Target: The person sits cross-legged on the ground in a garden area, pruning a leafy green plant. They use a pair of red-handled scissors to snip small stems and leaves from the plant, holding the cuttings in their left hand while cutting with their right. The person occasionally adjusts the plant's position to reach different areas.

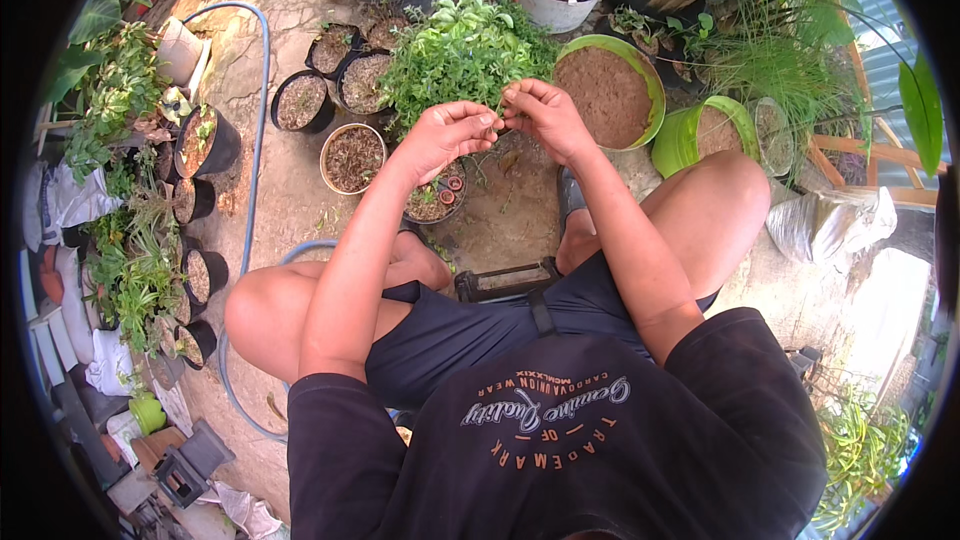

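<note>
My left hand (pixel 448 136) and my right hand (pixel 546 116) meet fingertip to fingertip in front of a bushy potted plant (pixel 465 45). Pinched between both sets of fingertips is a thin green plant sprig (pixel 498 106), mostly covered by the fingers. Below my left hand sits a round pot of soil (pixel 429 211) with a small seedling. Two red-rimmed rings (pixel 450 191), which look like scissor handles, stand in that pot. Beside it is a pale-rimmed pot (pixel 354 159) filled with dark, coarse mix.
Black pots of soil (pixel 300 100) stand at the left of the bush. On its right are a wide green basin of soil (pixel 606 94) and a tilted green pot (pixel 701 136). A blue hose (pixel 259 135) curves along the concrete floor. Potted plants (pixel 206 142) line the left side.
</note>
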Tool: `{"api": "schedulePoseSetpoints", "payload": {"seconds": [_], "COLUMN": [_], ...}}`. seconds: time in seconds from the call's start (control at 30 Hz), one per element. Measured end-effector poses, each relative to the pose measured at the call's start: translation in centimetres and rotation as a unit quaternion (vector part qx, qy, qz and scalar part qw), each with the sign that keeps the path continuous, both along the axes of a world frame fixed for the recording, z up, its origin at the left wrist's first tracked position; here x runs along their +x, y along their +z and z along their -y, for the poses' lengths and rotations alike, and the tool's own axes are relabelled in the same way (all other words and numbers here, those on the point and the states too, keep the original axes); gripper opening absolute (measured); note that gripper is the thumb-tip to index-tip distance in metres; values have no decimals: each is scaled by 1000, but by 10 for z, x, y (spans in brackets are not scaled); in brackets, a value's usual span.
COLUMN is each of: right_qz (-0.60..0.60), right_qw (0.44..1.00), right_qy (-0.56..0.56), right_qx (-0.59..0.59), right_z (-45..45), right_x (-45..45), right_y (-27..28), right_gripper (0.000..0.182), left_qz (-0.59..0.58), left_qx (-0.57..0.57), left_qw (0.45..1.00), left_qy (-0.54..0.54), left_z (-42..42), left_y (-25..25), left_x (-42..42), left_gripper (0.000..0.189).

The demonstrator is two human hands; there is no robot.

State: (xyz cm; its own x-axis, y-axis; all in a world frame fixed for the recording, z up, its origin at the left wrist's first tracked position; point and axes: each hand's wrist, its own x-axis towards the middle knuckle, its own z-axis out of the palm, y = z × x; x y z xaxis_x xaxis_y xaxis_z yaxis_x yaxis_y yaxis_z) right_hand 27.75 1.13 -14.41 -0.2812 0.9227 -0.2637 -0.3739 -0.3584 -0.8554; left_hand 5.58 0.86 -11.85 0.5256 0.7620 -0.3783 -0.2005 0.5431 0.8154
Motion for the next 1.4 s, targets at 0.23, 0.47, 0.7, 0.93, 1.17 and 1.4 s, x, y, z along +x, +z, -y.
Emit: {"api": "schedulePoseSetpoints", "payload": {"seconds": [0.23,0.47,0.7,0.93,1.17,1.4], "right_qz": [-6,-78,-20,383,486,547], "right_qw": [998,990,996,917,853,813], "right_qy": [47,61,14,-68,-114,-95], "right_qx": [-44,-100,-82,88,154,175], "right_z": [4,-3,-11,-14,-11,-19], "right_x": [-1,3,8,19,-6,-13], "right_y": [8,-1,-5,-67,-88,-94], "right_gripper": [23,24,22,22,29,33], "left_qz": [-24,-30,-45,-135,-162,-160], "left_qx": [8,10,19,49,52,49], "left_qw": [1000,999,999,983,981,980], "left_qy": [3,-11,10,113,94,108], "left_z": [-2,-4,-11,-25,-21,-16], "left_y": [-2,-5,-4,-2,-6,-4], "left_x": [-2,-2,-2,-17,-19,-22], "left_gripper": [21,21,22,23,21,22]}}
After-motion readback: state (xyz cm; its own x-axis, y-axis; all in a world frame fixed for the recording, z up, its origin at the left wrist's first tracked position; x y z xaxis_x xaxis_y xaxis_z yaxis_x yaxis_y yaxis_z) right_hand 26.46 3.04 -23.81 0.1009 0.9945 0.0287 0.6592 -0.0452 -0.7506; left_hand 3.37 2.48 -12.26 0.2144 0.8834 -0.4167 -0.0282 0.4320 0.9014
